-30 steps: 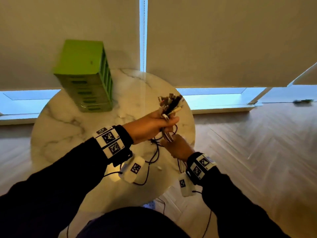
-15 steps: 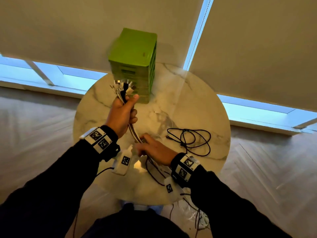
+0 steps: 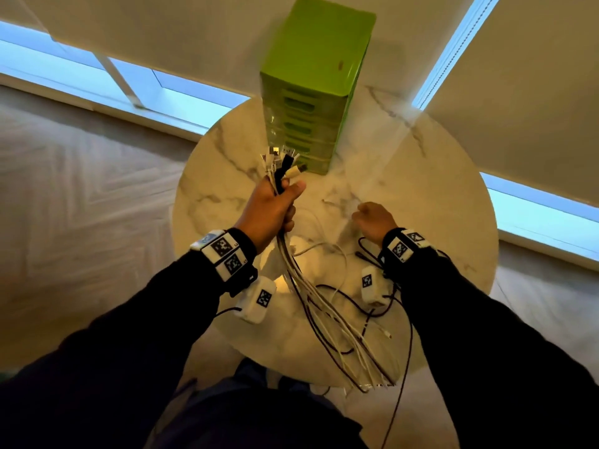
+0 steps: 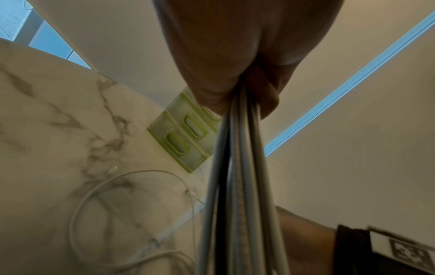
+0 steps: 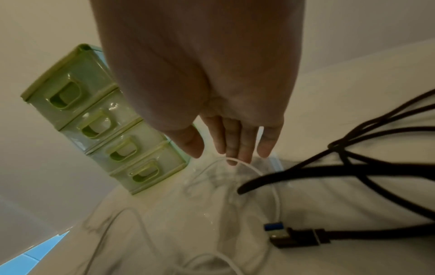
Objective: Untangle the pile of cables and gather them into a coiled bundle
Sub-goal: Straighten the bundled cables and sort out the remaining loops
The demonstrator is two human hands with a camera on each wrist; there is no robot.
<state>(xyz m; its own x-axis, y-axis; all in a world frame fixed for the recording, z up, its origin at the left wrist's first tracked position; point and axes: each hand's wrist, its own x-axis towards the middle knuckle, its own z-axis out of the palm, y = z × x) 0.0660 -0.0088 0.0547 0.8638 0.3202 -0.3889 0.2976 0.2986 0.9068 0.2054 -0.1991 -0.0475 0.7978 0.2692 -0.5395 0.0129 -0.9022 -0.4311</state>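
My left hand (image 3: 285,202) grips a bundle of white and black cables (image 3: 311,296) just below the plugs (image 3: 282,165), which stick up above the fist. The strands trail down across the round marble table (image 3: 421,189) and over its near edge. In the left wrist view the fingers (image 4: 235,96) are curled tight round the cables (image 4: 237,186). My right hand (image 3: 366,212) hovers over the table to the right, holding nothing. Its straight fingers (image 5: 231,148) point down at a thin white cable loop (image 5: 259,171). A black cable (image 5: 353,167) with a blue USB plug (image 5: 294,236) lies beside it.
A green drawer unit (image 3: 314,85) stands at the table's far side, just behind the held plugs. Another white cable (image 4: 77,214) lies coiled on the marble. Window blinds hang behind the table and wooden floor surrounds it.
My right hand has let go of the bundle's strands and moved right, over the loose cables on the table. The left hand still holds the bundle upright. The head view has swung.
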